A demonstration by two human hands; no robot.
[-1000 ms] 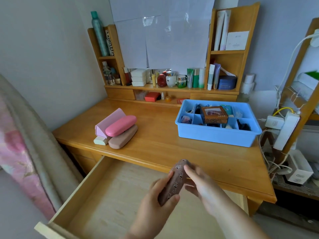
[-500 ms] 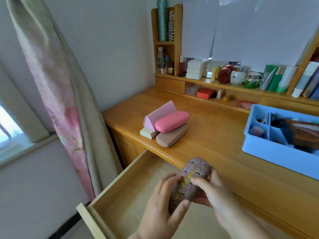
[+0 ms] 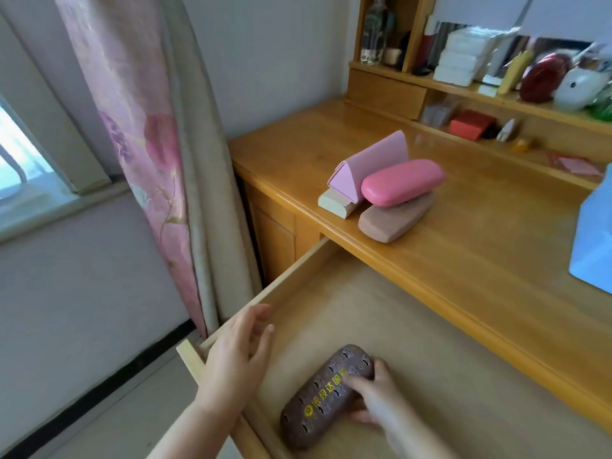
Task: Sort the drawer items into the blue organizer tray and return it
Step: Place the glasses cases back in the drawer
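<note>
Change: the brown glasses case (image 3: 326, 395), held up above the drawer (image 3: 414, 332) by both hands a moment ago, now lies on the drawer floor; the left hand (image 3: 233, 356) has let go.
Head view, case: long axis runs from near-left to far-right; yellow characters along its lid, too blurred to read.
Right hand (image 3: 374, 397): fingers curled over the case's far end, gripping it.
Left hand: fingers loosely spread, holding nothing, above the drawer's left wall.
Table (image 3: 480, 246): pink case (image 3: 402, 182) stacked on a tan case (image 3: 395, 218); blue organizer tray (image 3: 594, 246) at the right edge.
</note>
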